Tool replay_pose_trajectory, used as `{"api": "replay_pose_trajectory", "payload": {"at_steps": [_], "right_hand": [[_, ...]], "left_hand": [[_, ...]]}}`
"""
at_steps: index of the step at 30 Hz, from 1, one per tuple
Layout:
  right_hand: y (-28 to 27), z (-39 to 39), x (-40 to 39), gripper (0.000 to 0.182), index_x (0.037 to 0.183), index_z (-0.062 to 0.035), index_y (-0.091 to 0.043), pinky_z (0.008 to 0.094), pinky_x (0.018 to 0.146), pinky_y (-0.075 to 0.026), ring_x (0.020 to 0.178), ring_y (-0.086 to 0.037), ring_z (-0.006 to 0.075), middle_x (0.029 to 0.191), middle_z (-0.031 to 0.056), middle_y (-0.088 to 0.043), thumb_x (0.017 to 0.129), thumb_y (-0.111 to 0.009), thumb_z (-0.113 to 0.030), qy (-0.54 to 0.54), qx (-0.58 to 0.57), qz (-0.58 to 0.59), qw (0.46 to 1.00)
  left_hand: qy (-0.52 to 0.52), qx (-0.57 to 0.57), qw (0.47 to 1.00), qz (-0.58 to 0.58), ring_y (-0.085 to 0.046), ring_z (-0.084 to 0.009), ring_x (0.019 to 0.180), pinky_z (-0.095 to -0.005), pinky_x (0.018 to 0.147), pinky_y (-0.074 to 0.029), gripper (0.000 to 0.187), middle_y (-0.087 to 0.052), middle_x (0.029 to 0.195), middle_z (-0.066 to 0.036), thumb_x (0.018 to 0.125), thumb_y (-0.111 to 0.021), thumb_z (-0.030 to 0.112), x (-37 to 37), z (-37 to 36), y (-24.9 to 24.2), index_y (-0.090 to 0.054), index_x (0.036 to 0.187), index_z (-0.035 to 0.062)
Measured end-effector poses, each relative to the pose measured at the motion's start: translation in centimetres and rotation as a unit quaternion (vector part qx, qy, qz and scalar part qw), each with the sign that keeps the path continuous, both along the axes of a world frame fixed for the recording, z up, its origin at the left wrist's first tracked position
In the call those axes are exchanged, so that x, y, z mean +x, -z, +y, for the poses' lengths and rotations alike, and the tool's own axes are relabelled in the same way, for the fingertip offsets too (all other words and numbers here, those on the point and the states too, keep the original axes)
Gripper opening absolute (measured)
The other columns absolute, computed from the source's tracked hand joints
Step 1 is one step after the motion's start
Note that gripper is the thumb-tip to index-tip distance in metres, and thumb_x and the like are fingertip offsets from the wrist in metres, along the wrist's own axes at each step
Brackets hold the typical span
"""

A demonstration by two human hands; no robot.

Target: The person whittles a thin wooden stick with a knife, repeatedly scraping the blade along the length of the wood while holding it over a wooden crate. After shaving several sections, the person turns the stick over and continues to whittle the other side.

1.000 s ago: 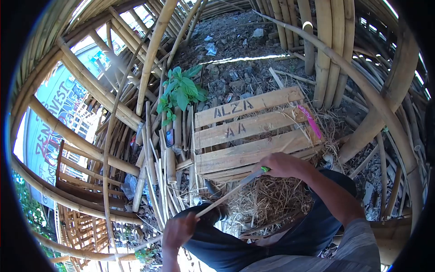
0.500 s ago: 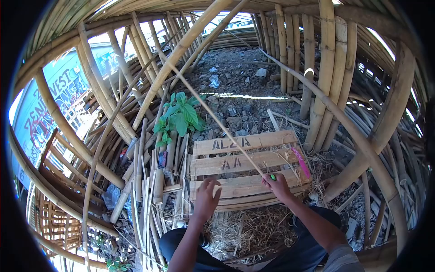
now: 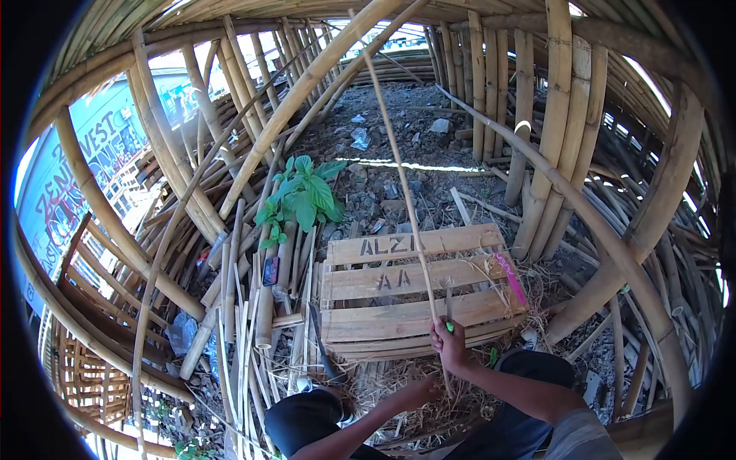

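While its lower stretch passes through the right hand, one bamboo strip, long and slender, lies straight ahead of the hands, long axis running away from the body, far end pointing forward and slightly left, across a slatted crate. Right hand: nearer, closed round strip and green-handled knife; left hand: blurred beside the strip's lower end, finger state cannot be told, above straw.

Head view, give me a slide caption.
Right hand holding a long thin stick and a green-handled tool at a slatted wooden crate marked AA.
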State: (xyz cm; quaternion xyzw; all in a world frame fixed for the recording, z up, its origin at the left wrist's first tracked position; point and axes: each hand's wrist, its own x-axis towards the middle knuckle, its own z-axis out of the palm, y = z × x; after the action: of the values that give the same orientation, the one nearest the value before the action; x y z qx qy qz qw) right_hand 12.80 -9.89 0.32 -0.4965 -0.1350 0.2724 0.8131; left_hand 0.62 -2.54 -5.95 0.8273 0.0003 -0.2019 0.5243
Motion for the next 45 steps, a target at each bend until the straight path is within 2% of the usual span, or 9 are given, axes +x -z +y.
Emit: {"api": "replay_pose_trajectory", "payload": {"at_steps": [8,12,15,19,24,28,31,34,45], "right_hand": [[-0.5,0.6,-0.1,0.026,0.078,-0.0069,-0.045,0.0214,0.041,-0.036,0.045,-0.042,0.0082,0.06,0.0013,-0.046,0.092,-0.047,-0.029,-0.003,-0.01,-0.03,0.999],[-0.2,0.9,1.2,0.025,0.079,-0.0048,-0.048,0.0228,0.042,-0.038,0.046,-0.047,0.0102,0.06,0.003,-0.049,0.092,-0.048,-0.026,0.03,-0.023,-0.038,0.999],[0.2,0.7,3.4,0.02,0.083,-0.0013,-0.053,0.0234,0.043,-0.041,0.047,-0.05,0.0101,0.061,0.0041,-0.054,0.091,-0.049,-0.019,0.033,-0.068,-0.085,0.994],[-1.2,0.2,5.2,0.019,0.083,-0.0004,-0.054,0.0247,0.048,-0.046,0.051,-0.057,0.0137,0.063,0.0069,-0.058,0.089,-0.051,-0.018,0.011,-0.099,-0.046,0.994],[0.9,0.0,6.0,0.024,0.084,-0.0001,-0.055,0.0242,0.048,-0.047,0.052,-0.058,0.0138,0.066,0.0084,-0.061,0.09,-0.05,-0.023,0.008,-0.114,-0.057,0.992],[-0.5,-0.3,5.9,0.033,0.079,-0.001,-0.058,0.0276,0.049,-0.048,0.053,-0.061,0.0151,0.065,0.0072,-0.063,0.089,-0.051,-0.031,-0.037,-0.241,-0.077,0.967],[-0.1,-0.5,6.5,0.039,0.07,0.0036,-0.06,0.042,0.058,-0.047,0.06,-0.06,0.0353,0.065,0.0224,-0.059,0.084,-0.055,-0.032,-0.063,-0.423,-0.41,0.806],[0.0,-0.8,6.1,0.035,0.072,0.0031,-0.06,0.0444,0.061,-0.046,0.065,-0.058,0.04,0.066,0.0247,-0.057,0.08,-0.058,-0.031,-0.108,-0.449,-0.437,0.772],[-0.2,-1.5,2.1,0.023,0.075,-0.0019,-0.059,0.0438,0.062,-0.048,0.065,-0.06,0.0356,0.066,0.0195,-0.059,0.072,-0.063,-0.025,-0.186,-0.425,-0.55,0.694]], "left_hand": [[0.011,0.015,1.0,-0.001,-0.059,-0.025,0.091,-0.0361,0.074,-0.047,0.037,-0.06,0.095,-0.017,0.093,-0.044,0.027,-0.2,0.3,7.2,-0.038,0.12,0.0024],[-0.006,-0.093,0.993,0.078,-0.06,-0.0196,0.088,-0.0325,0.072,-0.048,0.027,-0.06,0.091,-0.011,0.095,-0.04,0.026,-0.3,-0.4,1.7,-0.041,0.111,0.0044],[-0.174,-0.339,0.914,0.137,-0.06,-0.0164,0.069,-0.0289,0.06,-0.049,0.018,-0.053,0.078,-0.006,0.097,-0.034,0.024,-0.6,-1.9,-1.9,-0.04,0.094,0.007],[-0.187,-0.385,0.9,0.08,-0.057,-0.0162,0.063,-0.0279,0.057,-0.048,0.021,-0.048,0.07,-0.004,0.097,-0.032,0.026,-0.3,-2.8,-1.8,-0.04,0.094,0.0072],[-0.247,-0.539,0.8,0.09,-0.037,-0.0111,0.041,-0.0251,0.038,-0.034,0.026,-0.037,0.059,-0.002,0.097,-0.029,0.031,-0.3,-2.8,-5.5,-0.039,0.089,0.0087],[-0.315,-0.488,0.814,0.04,-0.028,-0.0088,0.037,-0.024,0.033,-0.024,0.026,-0.031,0.056,0.0,0.096,-0.032,0.032,-0.2,-2.6,-6.7,-0.037,0.081,0.0115],[-0.351,-0.485,0.798,0.069,-0.024,-0.0075,0.036,-0.0227,0.032,-0.02,0.028,-0.027,0.051,0.003,0.095,-0.034,0.031,0.3,-1.3,-5.8,-0.035,0.073,0.0138],[-0.334,-0.479,0.808,0.085,-0.026,-0.0084,0.038,-0.0244,0.033,-0.021,0.032,-0.029,0.052,0.002,0.095,-0.033,0.034,0.4,0.1,-5.7,-0.032,0.072,0.0128],[-0.355,-0.4,0.838,0.106,-0.023,-0.0057,0.04,-0.0223,0.034,-0.019,0.027,-0.026,0.052,0.006,0.095,-0.038,0.032,0.5,1.1,-7.9,-0.038,0.073,0.0152]]}}
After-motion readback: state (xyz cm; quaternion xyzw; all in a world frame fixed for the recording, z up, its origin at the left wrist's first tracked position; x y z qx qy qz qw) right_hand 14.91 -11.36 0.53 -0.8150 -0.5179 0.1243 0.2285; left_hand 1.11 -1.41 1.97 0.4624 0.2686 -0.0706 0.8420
